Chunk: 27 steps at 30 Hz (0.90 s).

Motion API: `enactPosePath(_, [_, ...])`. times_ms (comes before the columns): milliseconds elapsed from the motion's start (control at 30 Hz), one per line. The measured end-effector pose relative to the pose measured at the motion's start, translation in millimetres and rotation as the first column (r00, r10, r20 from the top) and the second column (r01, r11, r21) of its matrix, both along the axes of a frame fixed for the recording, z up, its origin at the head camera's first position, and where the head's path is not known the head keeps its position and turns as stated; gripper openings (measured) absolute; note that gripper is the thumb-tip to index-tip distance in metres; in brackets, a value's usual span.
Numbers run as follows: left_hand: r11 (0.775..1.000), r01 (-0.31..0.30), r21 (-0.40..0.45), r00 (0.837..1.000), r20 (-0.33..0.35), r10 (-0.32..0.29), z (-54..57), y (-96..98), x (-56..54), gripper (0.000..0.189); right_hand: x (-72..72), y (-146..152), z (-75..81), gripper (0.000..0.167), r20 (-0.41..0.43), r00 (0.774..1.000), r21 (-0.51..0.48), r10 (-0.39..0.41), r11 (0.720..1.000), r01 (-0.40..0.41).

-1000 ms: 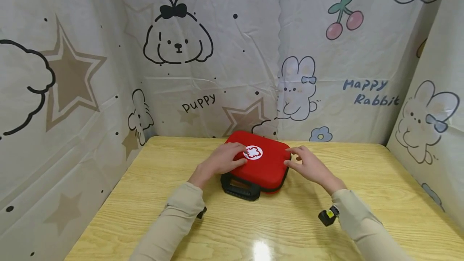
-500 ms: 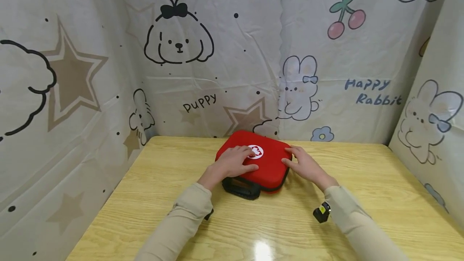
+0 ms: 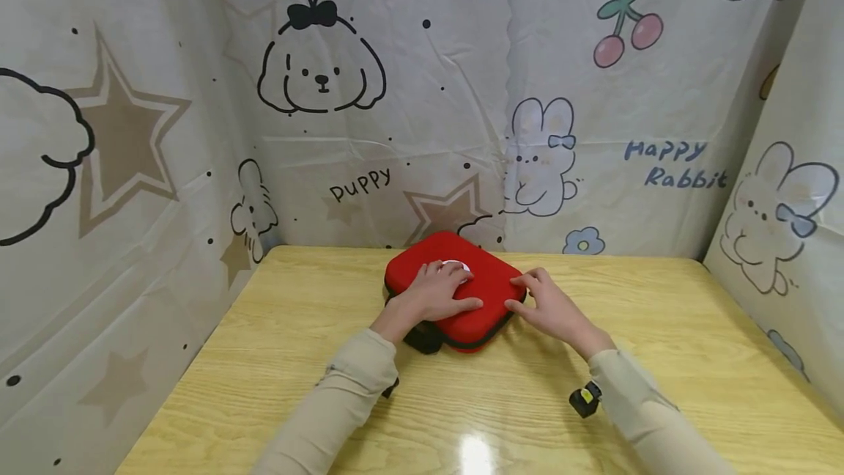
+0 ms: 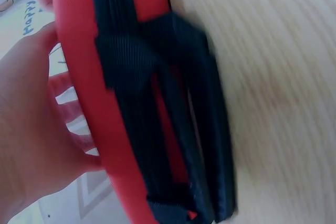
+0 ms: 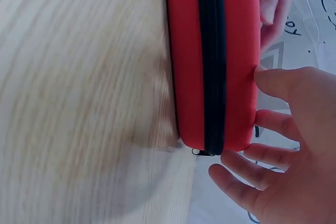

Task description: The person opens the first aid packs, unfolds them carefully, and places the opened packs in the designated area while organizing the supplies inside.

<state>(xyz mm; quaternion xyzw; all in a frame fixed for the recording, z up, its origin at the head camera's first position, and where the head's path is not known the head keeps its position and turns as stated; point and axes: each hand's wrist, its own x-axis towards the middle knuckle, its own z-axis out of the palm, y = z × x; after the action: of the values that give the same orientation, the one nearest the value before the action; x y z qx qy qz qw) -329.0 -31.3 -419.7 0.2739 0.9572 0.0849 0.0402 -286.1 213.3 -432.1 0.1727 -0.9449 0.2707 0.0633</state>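
Observation:
A red first-aid case (image 3: pixel 484 273) with a black zipper band lies on the table, set at an angle. My left hand (image 3: pixel 435 295) rests on its top, fingers spread and covering most of the white round emblem (image 3: pixel 456 267). The case's black handle (image 4: pixel 210 129) faces the left wrist camera; in the head view my left forearm partly hides it. At the right corner, my right hand (image 3: pixel 550 306) touches the case with thumb and fingertips. A small metal zipper pull (image 5: pixel 202 152) shows near those fingers in the right wrist view.
The light wood table (image 3: pixel 316 299) extends around the case. A printed cloth (image 3: pixel 369 130) hangs close behind the table's back edge and along both sides. A small black device (image 3: pixel 585 399) is strapped at my right wrist.
The case has turned clockwise seen from above, its near corner and handle shifting left. My left hand has slid right across the top. My right hand has followed the right corner slightly nearer.

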Motion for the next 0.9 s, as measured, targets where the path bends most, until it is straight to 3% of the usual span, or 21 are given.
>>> enactPosePath(367, [0.992, -0.121, 0.026, 0.993, 0.01, 0.121, -7.1, 14.0, 3.8, 0.079, 11.0, -5.9, -1.3, 0.041, -0.022, 1.0, -0.017, 0.012, 1.0, -0.012])
enactPosePath(633, [0.99, -0.132, 0.056, 0.991, -0.005, 0.133, -11.8, 15.7, 3.7, 0.077, 15.2, -6.6, 0.4, 0.038, 0.002, 1.0, -0.038, 0.022, 0.999, -0.022])
enactPosePath(800, [0.986, -0.149, 0.076, 0.988, -0.036, 0.152, -17.6, 17.7, 0.9, 0.075, 20.5, -9.3, 4.5, 0.042, 0.048, 0.996, -0.037, 0.068, 0.997, -0.067])
enactPosePath(900, [0.985, -0.153, 0.075, 0.986, -0.049, 0.157, -18.1, 19.7, 0.8, 0.074, 20.0, -4.8, 6.2, 0.04, 0.036, 0.995, -0.062, 0.098, 0.993, -0.096])
